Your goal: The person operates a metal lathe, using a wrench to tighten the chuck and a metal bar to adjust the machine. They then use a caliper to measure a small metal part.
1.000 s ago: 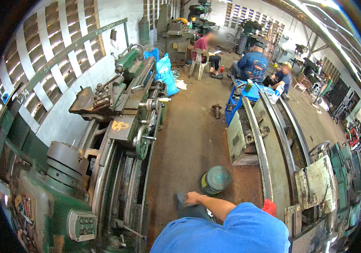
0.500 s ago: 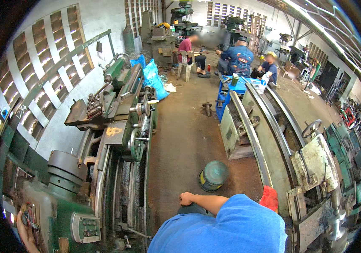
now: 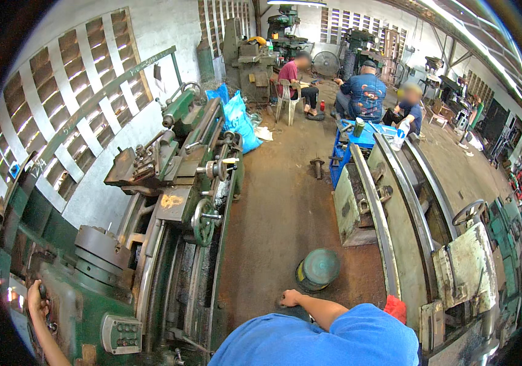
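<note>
The left hand (image 3: 36, 299) is closed around a dark lever knob (image 3: 42, 291) on the headstock (image 3: 84, 305) of the green lathe (image 3: 169, 201), at the near left. The right hand (image 3: 289, 298) is held as a loose fist at the near centre, above the floor (image 3: 273, 201), just near of a round green drum (image 3: 317, 268); nothing is seen pinched in it. The handwheel (image 3: 203, 221) and the carriage (image 3: 151, 168) are untouched, and no workpiece is visible in the chuck (image 3: 99, 256), so the work is judged to be at a control-setting stage only. Compared with the earlier frame, the view is tilted further down and left, and the left hand is now seen on the knob.
</note>
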Demonstrator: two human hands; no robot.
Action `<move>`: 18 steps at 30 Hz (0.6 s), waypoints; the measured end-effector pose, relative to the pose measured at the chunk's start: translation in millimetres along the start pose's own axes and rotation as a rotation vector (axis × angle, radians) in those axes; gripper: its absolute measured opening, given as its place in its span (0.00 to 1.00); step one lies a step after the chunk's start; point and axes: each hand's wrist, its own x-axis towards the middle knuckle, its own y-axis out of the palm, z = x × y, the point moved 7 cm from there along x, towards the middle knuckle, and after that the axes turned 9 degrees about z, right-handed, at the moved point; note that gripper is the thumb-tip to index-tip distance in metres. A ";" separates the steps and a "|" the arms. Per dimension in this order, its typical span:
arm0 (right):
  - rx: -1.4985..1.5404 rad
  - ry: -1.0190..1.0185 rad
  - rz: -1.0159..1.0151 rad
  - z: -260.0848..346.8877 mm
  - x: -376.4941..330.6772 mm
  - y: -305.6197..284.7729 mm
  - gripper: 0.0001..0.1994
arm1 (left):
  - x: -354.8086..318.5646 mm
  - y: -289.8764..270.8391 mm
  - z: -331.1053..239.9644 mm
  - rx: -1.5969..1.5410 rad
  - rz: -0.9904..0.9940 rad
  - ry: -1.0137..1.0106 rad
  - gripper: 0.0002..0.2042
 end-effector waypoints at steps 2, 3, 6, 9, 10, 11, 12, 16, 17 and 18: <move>0.003 -0.009 -0.050 -28.5 -5.5 -5.2 0.27 | 4.3 4.0 2.6 0.140 -0.059 -0.035 0.19; -0.043 0.029 -0.044 -44.0 -6.2 -7.7 0.27 | 6.3 11.2 6.7 0.145 0.001 -0.052 0.19; 0.072 0.070 -0.065 -86.4 -6.9 -19.3 0.28 | 4.1 11.1 10.5 0.230 -0.018 -0.016 0.19; -0.012 0.076 -0.106 -110.6 -4.0 -34.5 0.25 | -4.3 10.4 15.3 0.318 -0.037 0.022 0.19; -0.071 0.113 -0.082 -118.2 -3.0 -37.5 0.24 | -7.7 10.3 16.6 0.342 -0.048 0.034 0.19; -0.107 0.087 -0.093 -122.3 -3.4 -42.9 0.23 | -12.1 10.3 18.6 0.362 -0.055 0.043 0.19; -0.039 0.064 -0.076 -126.7 -3.0 -45.6 0.23 | -16.6 9.9 19.9 0.381 -0.060 0.051 0.19; 0.025 0.103 0.006 -149.1 5.4 -54.8 0.21 | -38.4 4.8 26.1 0.450 -0.090 0.085 0.19; 0.011 0.118 0.042 -153.9 11.0 -54.8 0.21 | -44.8 2.2 29.2 0.464 -0.099 0.093 0.19; -0.041 0.036 0.028 -152.4 16.9 -58.4 0.21 | -52.0 -0.8 33.6 0.485 -0.104 0.102 0.19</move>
